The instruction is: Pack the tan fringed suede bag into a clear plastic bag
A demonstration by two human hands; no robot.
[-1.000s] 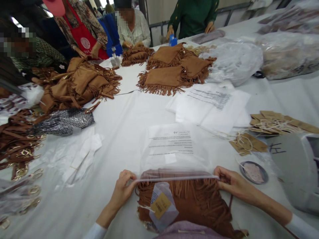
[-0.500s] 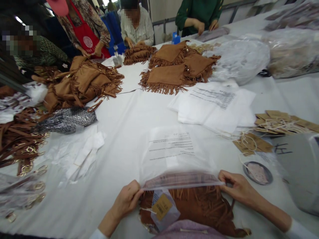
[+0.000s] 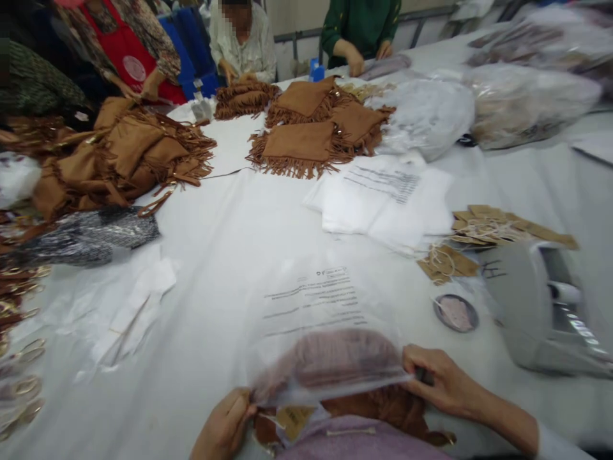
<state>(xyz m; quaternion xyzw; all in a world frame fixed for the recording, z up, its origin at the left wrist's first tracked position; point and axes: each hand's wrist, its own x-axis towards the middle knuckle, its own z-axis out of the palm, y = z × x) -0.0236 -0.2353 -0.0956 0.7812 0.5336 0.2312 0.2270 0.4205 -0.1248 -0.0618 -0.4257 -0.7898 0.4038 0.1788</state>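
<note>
Pinching: left hand (image 3: 225,429) and right hand (image 3: 437,380) each gripped an edge of the clear plastic bag (image 3: 325,345) | bag stretched between them over the fringed suede piece (image 3: 383,409) | on white counter (image 3: 230,255)

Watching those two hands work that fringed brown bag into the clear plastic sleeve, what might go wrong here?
The fringed brown bag sits only partly inside the clear plastic sleeve, so loose fringe may bunch or catch at the opening. The left hand and right hand both pinch the thin opening edge; pulling unevenly might tear it. The yellow tag lies near the mouth and might fold or snag.
</note>
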